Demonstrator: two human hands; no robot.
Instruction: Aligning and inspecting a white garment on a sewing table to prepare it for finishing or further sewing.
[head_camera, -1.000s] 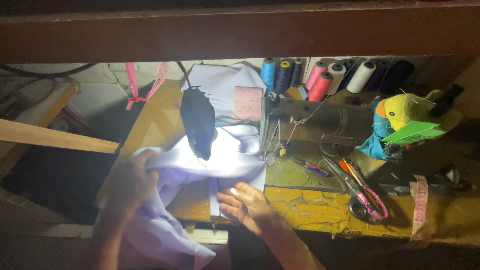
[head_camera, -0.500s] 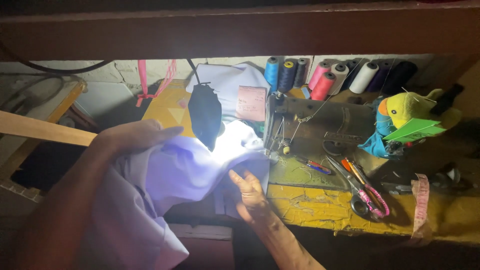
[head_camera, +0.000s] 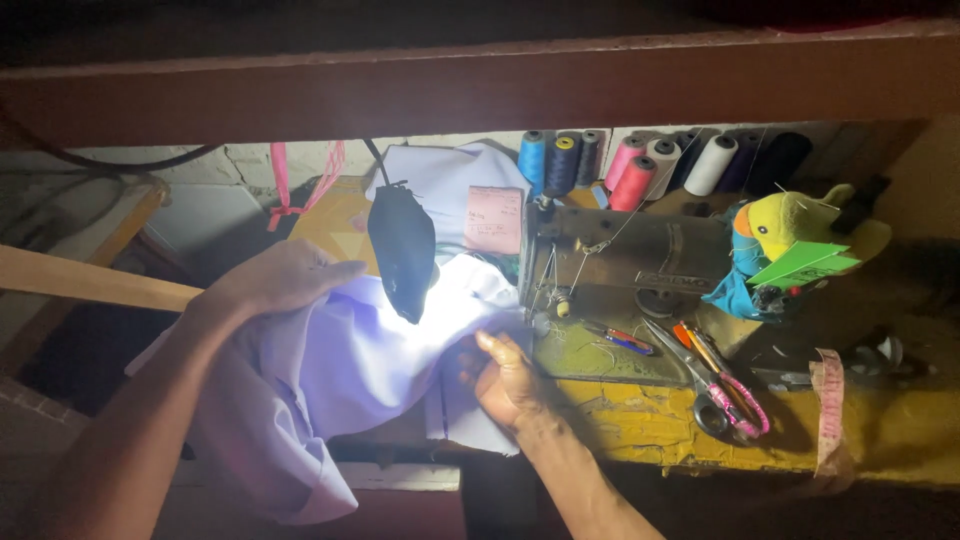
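A pale white-lilac garment (head_camera: 340, 370) lies bunched on the sewing table and hangs over its near edge. My left hand (head_camera: 275, 280) rests on top of the cloth at its far left, fingers bent over a fold. Lower down, my right hand (head_camera: 508, 380) pinches the cloth's front edge just left of the needle area. The old dark sewing machine (head_camera: 640, 265) stands right of the cloth. A black lamp head (head_camera: 402, 250) hangs over the garment and lights it brightly.
Several thread cones (head_camera: 650, 165) stand behind the machine. Scissors with pink handles (head_camera: 720, 395) and pens lie on the worn yellow table (head_camera: 640, 430). A yellow-green plush bird (head_camera: 790, 245) sits at right, a tape measure (head_camera: 828, 400) beside it. A wooden beam (head_camera: 480, 85) crosses overhead.
My left hand has lifted from the near edge and moved up onto the cloth, spreading it wider. My right hand has shifted right, closer to the needle.
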